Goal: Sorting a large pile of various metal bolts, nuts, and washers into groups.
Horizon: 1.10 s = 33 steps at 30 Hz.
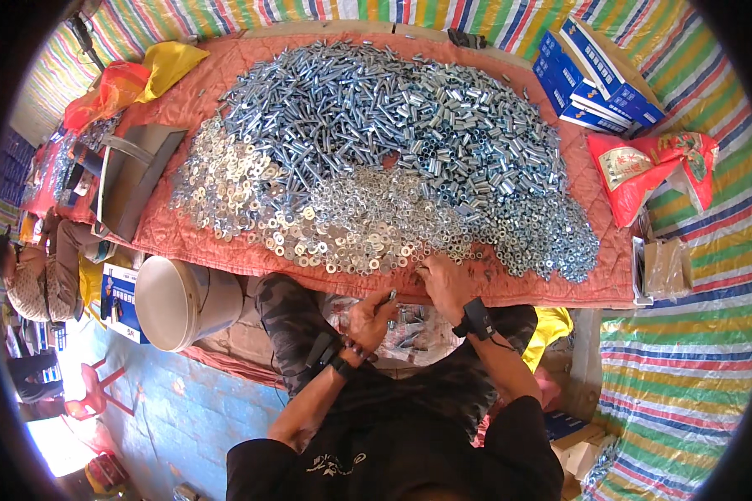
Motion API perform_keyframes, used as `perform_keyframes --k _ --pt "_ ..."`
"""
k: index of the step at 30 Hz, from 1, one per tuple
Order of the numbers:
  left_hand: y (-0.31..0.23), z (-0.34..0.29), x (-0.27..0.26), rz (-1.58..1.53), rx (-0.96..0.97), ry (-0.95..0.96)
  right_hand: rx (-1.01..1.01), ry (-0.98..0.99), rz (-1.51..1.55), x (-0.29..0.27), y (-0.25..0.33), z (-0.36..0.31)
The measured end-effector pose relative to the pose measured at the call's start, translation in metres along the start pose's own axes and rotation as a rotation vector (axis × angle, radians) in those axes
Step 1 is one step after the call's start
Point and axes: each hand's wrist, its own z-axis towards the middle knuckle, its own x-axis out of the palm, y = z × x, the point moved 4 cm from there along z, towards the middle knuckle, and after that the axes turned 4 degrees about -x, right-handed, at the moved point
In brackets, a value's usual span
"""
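Observation:
My left hand (368, 324) is closed over my lap, just off the front edge of the table. The shiny end of a metal bolt (392, 295) sticks up from its fingers; the rest is hidden in the hand. My right hand (448, 284) reaches over the edge, its fingertips bent together at the near rim of the spring washers (384, 200). Whatever lies between those fingertips is too small to make out. Flat washers (234, 179) spread to the left, threaded bolts (309, 108) behind, metal sleeves (476, 125) at the back right, and nuts (551, 242) at the right.
A red quilted cloth (614, 275) covers the table. Below my hands, a clear plastic bag (430, 330) holds finished-looking metal pieces. A white bucket (165, 302) stands left of my legs. Blue boxes (589, 75) and a red bag (622, 175) lie right. Another person (42, 280) sits far left.

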Motion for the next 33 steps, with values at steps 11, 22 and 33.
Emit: perform_keyframes --k 11,22,33 --pt "-0.035 0.004 0.012 0.167 0.199 -0.001 0.43 0.438 1.092 -0.005 0.02 -0.01" --pt "-0.043 0.003 0.015 0.371 0.28 -0.06 -0.04 0.025 0.746 -0.024 0.034 -0.018" --pt "-0.012 0.005 0.035 -0.066 -0.059 0.167 -0.045 -0.141 0.56 -0.051 0.0 -0.027"
